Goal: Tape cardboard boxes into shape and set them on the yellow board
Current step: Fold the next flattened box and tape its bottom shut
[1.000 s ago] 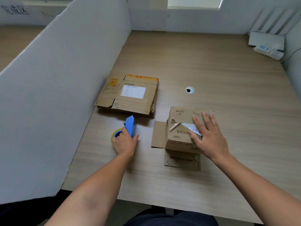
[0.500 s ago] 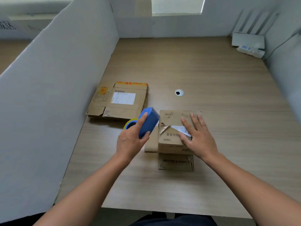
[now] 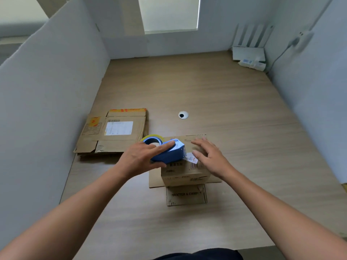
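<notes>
**Dispenser brought to the box top while the other hand steadies it**

The cardboard box [image 3: 185, 171] stands toward the near edge of the table [image 3: 244, 128], roughly midway along it. It has not reached the yellow board, which I cannot plainly make out in this view. Its lower flaps lie splayed flat on the table, the near flap [image 3: 186, 195] pointing at the person, so the box looks to be sitting bottom-up for its seam to be closed.

The left hand [image 3: 139, 158] grips the blue tape dispenser [image 3: 169, 152], fingers wrapped over its body and thumb beneath. The dispenser's front end sits over the left part of the box top, with the tape roll [image 3: 152, 140] trailing behind it. That pose suits laying a strip across the seam.

The right hand [image 3: 210, 156] has its fingers spread and straight over the right part of the top and clasps nothing. This is probably to keep the flaps down and stop the light box from sliding under the dispenser. It is blurred, so I cannot tell whether it is actually touching.

A stack of flattened cartons [image 3: 114, 132] waits by the left edge, against the white partition [image 3: 47, 100]. It is likely kept there within the left hand's reach for the next boxes.
</notes>
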A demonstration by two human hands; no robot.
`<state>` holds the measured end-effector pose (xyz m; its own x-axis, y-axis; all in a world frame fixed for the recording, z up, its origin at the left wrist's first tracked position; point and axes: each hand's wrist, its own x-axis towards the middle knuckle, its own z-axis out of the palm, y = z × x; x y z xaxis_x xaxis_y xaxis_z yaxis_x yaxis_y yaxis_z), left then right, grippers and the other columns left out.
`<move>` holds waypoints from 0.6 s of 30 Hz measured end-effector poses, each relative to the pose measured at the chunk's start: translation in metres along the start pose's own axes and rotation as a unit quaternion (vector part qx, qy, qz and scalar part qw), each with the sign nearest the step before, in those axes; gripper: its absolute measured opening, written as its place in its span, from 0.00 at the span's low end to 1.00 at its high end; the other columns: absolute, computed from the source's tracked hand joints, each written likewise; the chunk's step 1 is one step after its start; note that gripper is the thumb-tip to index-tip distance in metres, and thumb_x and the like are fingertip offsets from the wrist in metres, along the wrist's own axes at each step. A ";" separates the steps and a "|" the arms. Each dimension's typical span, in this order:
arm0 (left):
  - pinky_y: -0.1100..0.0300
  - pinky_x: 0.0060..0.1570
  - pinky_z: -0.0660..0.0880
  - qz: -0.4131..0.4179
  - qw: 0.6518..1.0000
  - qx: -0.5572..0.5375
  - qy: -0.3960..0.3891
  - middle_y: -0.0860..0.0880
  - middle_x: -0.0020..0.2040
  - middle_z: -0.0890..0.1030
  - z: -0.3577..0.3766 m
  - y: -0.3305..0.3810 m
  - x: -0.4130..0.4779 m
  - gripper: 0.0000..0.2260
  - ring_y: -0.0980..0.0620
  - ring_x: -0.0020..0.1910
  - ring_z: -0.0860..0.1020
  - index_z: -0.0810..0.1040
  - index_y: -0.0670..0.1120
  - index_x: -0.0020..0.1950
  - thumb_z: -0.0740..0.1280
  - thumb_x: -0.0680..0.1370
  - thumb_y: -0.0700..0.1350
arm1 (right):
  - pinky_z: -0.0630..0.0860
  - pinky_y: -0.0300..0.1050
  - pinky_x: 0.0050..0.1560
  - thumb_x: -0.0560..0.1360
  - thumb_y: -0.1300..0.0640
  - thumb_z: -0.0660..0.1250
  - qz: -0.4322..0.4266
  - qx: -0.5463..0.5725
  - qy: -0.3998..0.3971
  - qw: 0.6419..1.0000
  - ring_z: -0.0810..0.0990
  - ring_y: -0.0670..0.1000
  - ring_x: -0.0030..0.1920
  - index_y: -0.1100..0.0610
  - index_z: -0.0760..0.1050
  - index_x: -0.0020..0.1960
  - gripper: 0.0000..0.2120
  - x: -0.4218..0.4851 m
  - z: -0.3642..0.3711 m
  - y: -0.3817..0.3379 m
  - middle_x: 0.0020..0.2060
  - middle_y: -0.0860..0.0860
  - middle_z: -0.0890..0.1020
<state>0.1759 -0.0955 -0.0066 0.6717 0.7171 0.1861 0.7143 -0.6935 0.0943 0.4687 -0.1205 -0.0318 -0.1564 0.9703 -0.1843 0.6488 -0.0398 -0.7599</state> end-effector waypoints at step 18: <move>0.53 0.34 0.76 0.119 0.992 -0.013 -0.045 0.52 0.41 0.81 -0.001 -0.023 0.021 0.35 0.48 0.34 0.74 0.45 0.64 0.82 0.59 0.79 0.64 | 0.47 0.53 0.79 0.78 0.51 0.71 -0.048 0.044 -0.013 0.998 0.69 0.33 0.59 0.35 0.77 0.47 0.09 0.026 -0.007 -0.022 0.46 0.35 0.80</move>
<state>0.1736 -0.0648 -0.0038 0.8358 0.5361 0.1182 0.5295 -0.8441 0.0847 0.4556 -0.0923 -0.0150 -0.2356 0.9640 -0.1231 0.5623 0.0320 -0.8263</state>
